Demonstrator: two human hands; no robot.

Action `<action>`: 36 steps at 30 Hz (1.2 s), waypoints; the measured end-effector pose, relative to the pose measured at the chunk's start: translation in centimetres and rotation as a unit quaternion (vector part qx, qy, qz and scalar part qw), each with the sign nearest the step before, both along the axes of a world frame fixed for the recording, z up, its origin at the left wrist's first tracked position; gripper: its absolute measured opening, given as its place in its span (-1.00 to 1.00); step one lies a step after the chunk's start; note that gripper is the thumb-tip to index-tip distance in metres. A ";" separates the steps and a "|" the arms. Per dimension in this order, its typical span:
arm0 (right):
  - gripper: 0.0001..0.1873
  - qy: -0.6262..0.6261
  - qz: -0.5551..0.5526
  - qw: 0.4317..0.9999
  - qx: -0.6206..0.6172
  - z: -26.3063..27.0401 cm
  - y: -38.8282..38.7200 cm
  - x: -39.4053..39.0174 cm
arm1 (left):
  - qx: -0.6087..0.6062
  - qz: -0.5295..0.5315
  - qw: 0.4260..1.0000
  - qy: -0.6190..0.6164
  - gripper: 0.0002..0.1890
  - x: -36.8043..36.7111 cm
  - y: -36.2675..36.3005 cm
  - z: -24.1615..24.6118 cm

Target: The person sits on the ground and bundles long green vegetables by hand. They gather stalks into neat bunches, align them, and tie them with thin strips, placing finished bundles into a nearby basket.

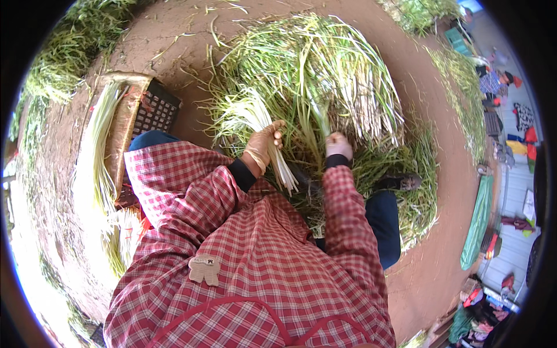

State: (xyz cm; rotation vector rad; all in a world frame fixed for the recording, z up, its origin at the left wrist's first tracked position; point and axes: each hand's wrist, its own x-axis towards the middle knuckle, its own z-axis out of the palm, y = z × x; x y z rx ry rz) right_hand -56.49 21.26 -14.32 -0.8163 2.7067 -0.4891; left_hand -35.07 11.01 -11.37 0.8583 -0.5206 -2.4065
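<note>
My left hand, in a thin glove, is closed around a bunch of long stalks. Their white ends point toward my lap, and their pale green tops fan out beyond my fingers. To its right, my right hand, gloved and slightly blurred, grips a leafy green stalk. The stalk's leaves lie away from me over a large heap of leafy stalks. At the heap's right side, many whitish lower ends lie side by side. Loose leaves and trimmings surround my feet.
To my left stands a black plastic crate with a tan cover; long pale stalks lie along it. More plant heaps lie at upper left. A green sheet, scattered belongings and a person are along the right.
</note>
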 end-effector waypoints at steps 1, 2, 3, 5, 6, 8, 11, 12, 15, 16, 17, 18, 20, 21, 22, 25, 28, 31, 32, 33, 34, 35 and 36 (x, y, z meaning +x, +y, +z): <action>-0.91 -0.017 -0.046 0.993 -0.110 0.3 -0.1 -0.4 | 0.015 0.016 1.000 0.009 -0.71 0.0 -0.1 0.1; -0.94 -0.094 -0.034 0.959 -0.264 0.5 -0.1 -0.8 | 0.034 0.016 0.999 0.024 -0.71 -0.1 -0.1 0.1; -0.96 -0.162 -0.022 0.895 -0.416 0.6 0.0 -1.1 | 0.014 -0.013 1.000 0.006 -0.67 -0.3 0.0 0.1; -0.91 -0.291 -0.033 0.879 -0.376 0.3 0.3 -1.1 | 0.008 -0.033 0.999 0.020 -0.67 -1.0 0.2 -0.1; -0.92 -0.289 -0.050 0.889 -0.350 -0.2 0.6 -0.5 | -0.001 -0.044 0.999 0.014 -0.66 -1.5 0.4 -0.2; -0.91 -0.302 -0.079 0.895 -0.318 -1.2 1.2 1.1 | 0.002 -0.048 0.999 -0.011 -0.65 -2.2 0.8 -0.4; -0.91 -0.355 -0.062 0.871 -0.335 -1.8 2.2 3.5 | -0.060 -0.041 0.997 -0.030 -0.63 -3.0 0.9 -0.6; -0.91 -0.285 0.012 0.889 -0.357 -1.7 2.2 4.3 | -0.064 -0.038 0.997 -0.035 -0.68 -3.2 0.9 -0.6; -0.86 -0.299 0.011 0.901 -0.315 -0.1 2.0 5.9 | -0.083 -0.067 0.988 -0.108 -0.81 -3.3 0.9 -0.5; -0.85 -0.307 0.005 0.900 -0.308 0.5 1.7 6.4 | -0.095 -0.081 0.983 -0.136 -0.84 -3.3 1.0 -0.4; -0.85 -0.310 -0.002 0.896 -0.318 1.2 1.4 6.9 | -0.093 -0.080 0.982 -0.141 -0.85 -3.3 1.0 -0.3; -0.85 -0.331 -0.014 0.889 -0.317 1.7 1.1 7.3 | -0.093 -0.078 0.982 -0.145 -0.86 -3.3 1.1 -0.2; -0.85 -0.296 -0.062 0.891 -0.339 2.1 0.7 7.8 | -0.097 -0.068 0.980 -0.161 -0.84 -3.4 1.1 0.0; -0.86 -0.291 -0.097 0.891 -0.336 1.8 0.5 8.0 | -0.091 -0.060 0.980 -0.164 -0.83 -3.5 1.0 0.2; -0.87 -0.288 -0.102 0.885 -0.351 1.2 1.0 7.8 | -0.082 -0.055 0.980 -0.171 -0.82 -3.5 0.7 0.3; -0.84 -0.236 -0.074 0.877 -0.412 -2.2 3.8 6.2 | -0.077 -0.006 0.986 -0.146 -0.81 -3.7 -0.3 0.7; -0.82 -0.254 -0.144 0.832 -0.472 -6.0 9.6 3.3 | -0.082 0.041 0.989 -0.114 -0.82 -3.4 -1.8 1.0; -0.73 -0.314 -0.261 0.849 -0.337 -7.1 14.9 0.6 | -0.109 0.028 0.986 -0.124 -0.81 -2.8 -2.7 1.2; -0.71 -0.239 -0.173 0.955 0.021 -5.9 16.2 -0.8 | -0.094 0.004 0.987 -0.128 -0.80 -2.7 -2.6 1.2; -0.69 -0.159 -0.061 0.944 0.282 -4.9 16.4 -1.0 | -0.096 -0.007 0.989 -0.116 -0.79 -2.6 -2.6 1.2; -0.66 -0.114 -0.009 0.926 0.360 -3.6 15.8 -0.8 | -0.100 -0.021 0.991 -0.090 -0.78 -2.6 -2.5 1.3; -0.63 -0.065 0.032 0.945 0.317 -2.1 14.5 -0.5 | -0.112 -0.032 0.988 -0.102 -0.76 -2.6 -2.3 1.3; -0.55 -0.052 0.069 0.977 0.197 -0.4 12.9 0.3 | -0.128 -0.048 0.986 -0.098 -0.74 -2.6 -2.2 1.4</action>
